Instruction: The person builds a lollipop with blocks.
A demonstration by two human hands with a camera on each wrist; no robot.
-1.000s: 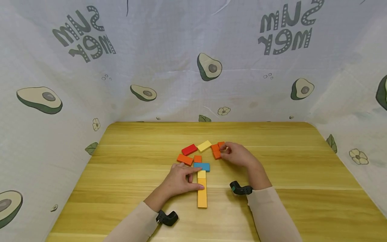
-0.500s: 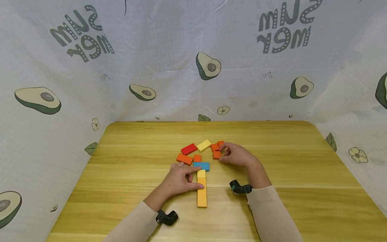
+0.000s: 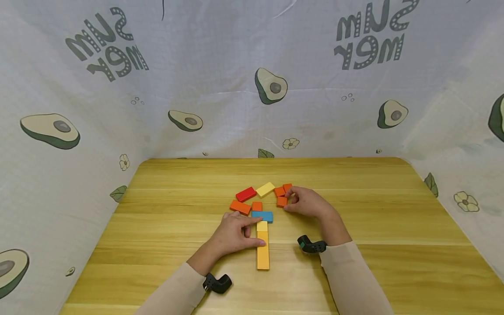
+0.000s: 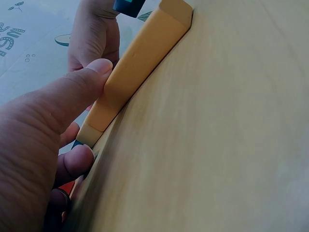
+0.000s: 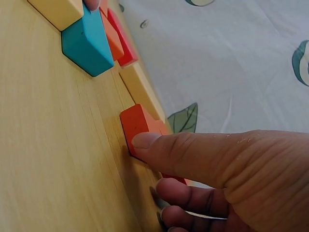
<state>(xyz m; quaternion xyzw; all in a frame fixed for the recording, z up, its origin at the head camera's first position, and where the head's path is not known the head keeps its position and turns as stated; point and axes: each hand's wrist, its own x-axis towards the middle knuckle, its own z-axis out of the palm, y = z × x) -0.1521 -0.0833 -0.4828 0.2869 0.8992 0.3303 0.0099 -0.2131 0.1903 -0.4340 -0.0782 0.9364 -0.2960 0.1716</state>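
In the head view my left hand (image 3: 232,234) reaches over a column of flat blocks. Its index fingertip rests on the blue block (image 3: 267,216), and its thumb presses the side of the long orange-yellow block (image 4: 140,63). A short pale-yellow block (image 3: 262,226) lies between those two. My right hand (image 3: 309,202) pinches a small orange block (image 3: 281,201) at the right end of an arc, the thumb lying on the block's near face (image 5: 133,126) in the right wrist view. Two more small orange blocks (image 3: 279,191) sit just beyond, partly covered by the fingers.
The arc continues left with a yellow block (image 3: 265,190), a red block (image 3: 246,194) and an orange block (image 3: 240,207). A small orange square (image 3: 257,206) sits above the blue block. Behind the wooden table (image 3: 374,197) hangs an avocado-print cloth (image 3: 220,57).
The small orange block at my right hand has turned from slanted to nearly straight and slid slightly left. My right thumb has followed it a little. The left hand stays in place.
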